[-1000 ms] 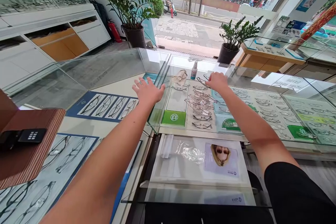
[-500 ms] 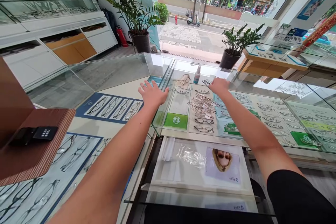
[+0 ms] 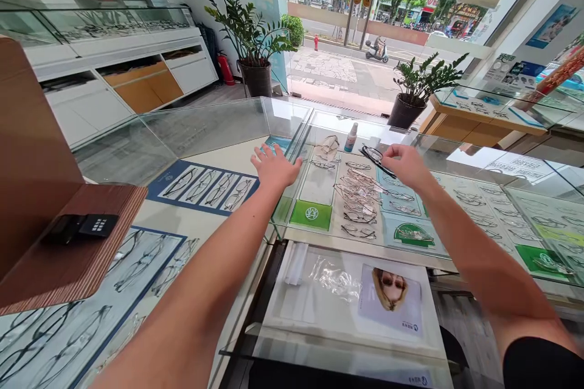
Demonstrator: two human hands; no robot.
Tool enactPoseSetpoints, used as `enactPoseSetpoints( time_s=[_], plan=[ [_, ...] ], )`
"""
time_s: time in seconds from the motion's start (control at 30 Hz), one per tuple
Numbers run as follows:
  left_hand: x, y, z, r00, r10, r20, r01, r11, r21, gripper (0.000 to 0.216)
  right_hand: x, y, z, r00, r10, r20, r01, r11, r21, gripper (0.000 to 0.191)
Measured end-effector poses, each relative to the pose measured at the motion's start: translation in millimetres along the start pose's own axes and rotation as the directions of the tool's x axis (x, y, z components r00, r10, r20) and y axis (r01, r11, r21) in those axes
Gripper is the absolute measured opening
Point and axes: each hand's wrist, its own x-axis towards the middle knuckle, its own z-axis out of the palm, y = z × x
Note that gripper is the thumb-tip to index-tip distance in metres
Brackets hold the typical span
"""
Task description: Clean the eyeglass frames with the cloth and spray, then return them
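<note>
Pinched in my right hand (image 3: 407,165) is a pair of dark-framed eyeglasses (image 3: 373,154), raised over the glass counter. My left hand (image 3: 276,167) lies with fingers spread on the glass top (image 3: 214,127), holding nothing. Close to the eyeglasses stand a small spray bottle (image 3: 351,138) and a crumpled beige cloth (image 3: 326,148). Beneath the glass, a pile of eyeglass frames (image 3: 358,189) lies between a green-ended display card (image 3: 311,214) and a pale blue card holding more frames.
An open drawer (image 3: 292,310) with clear plastic and a portrait card (image 3: 391,295) is below the counter. A brown box (image 3: 41,182) rises at left beside a blue tray of eyeglasses (image 3: 201,185). Potted plants (image 3: 255,76) flank the doorway.
My right hand has lifted the eyeglasses off the counter and drawn them back and right. My left hand stays spread on the glass. The view has shifted slightly.
</note>
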Motion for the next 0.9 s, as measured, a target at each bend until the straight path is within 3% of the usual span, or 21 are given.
enactPoseSetpoints(
  time_s=[0.1,0.17,0.23,0.33,0.43,0.6,0.73,0.9],
  plan=[
    [-1.2,1.1,-0.8,1.000,0.001,0.004,-0.001,1.000,0.006,0.108,-63.2,-17.2,-17.6,0.953,-0.140,0.270,0.118,0.988,0.096,0.006],
    [-1.0,1.7,-0.8,1.000,-0.003,0.004,0.003,1.000,0.007,0.107,-105.5,-24.4,-15.8,0.854,-0.201,0.480,0.137,0.977,0.165,0.002],
    [-0.1,1.9,-0.6,1.000,-0.008,0.004,0.008,1.000,0.003,0.107,-142.8,-25.9,-1.9,0.772,-0.168,0.613,0.086,0.983,0.161,0.007],
    [1.3,1.6,0.0,1.000,-0.010,0.003,0.010,1.000,-0.004,0.108,-181.4,-13.7,36.8,0.713,-0.135,0.688,0.069,0.990,0.123,0.012],
    [1.7,1.0,0.3,1.000,-0.009,-0.001,0.009,1.000,-0.006,0.108,-193.2,13.3,86.6,0.745,-0.210,0.633,0.165,0.978,0.130,0.014],
    [0.5,1.0,-1.1,1.000,-0.006,0.001,0.006,1.000,0.011,0.108,-156.8,57.2,172.0,0.852,-0.393,0.346,0.385,0.918,0.096,0.012],
    [-1.3,1.5,-3.3,1.000,-0.018,0.016,0.018,0.999,0.038,0.106,-96.1,73.4,225.9,0.872,-0.477,0.115,0.478,0.878,0.019,0.013],
    [-3.7,1.2,-3.7,1.000,-0.015,0.011,0.014,0.999,0.051,0.106,-15.2,79.5,264.1,0.878,-0.478,0.026,0.475,0.864,-0.165,0.010]
  ],
)
